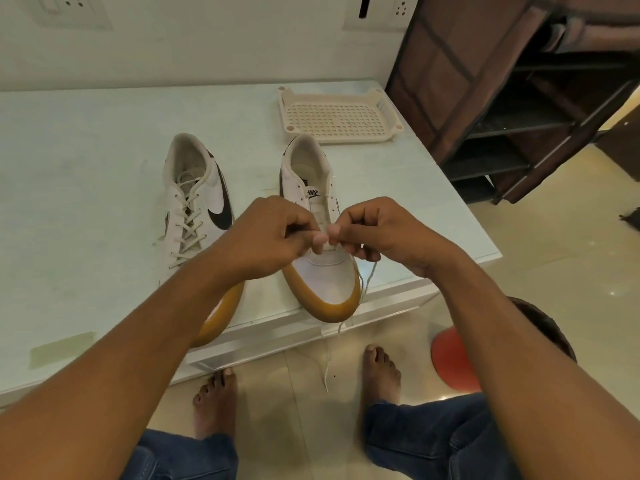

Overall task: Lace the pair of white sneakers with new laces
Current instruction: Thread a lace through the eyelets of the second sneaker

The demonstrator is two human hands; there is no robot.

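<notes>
On table (86,195), near edge: unlaced white sneaker (325,275), toe toward the person. Left hand (270,233) and right hand (377,230), fingers curled, each pinch the white lace (370,278) over its lowest eyelets. One end hangs off the edge. Laced sneaker (194,209) sits just left, perforated tray (339,116) behind.

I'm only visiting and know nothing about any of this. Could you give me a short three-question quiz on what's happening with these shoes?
1. True or false: the left sneaker already has crossed laces.
2. What do the left hand and right hand pinch? A) a brush B) the lace at the right sneaker C) a sock
3. Fill in: the lace's loose end hangs past the edge of the table toward the ___.
Key: 1 true; 2 B; 3 floor.
</notes>
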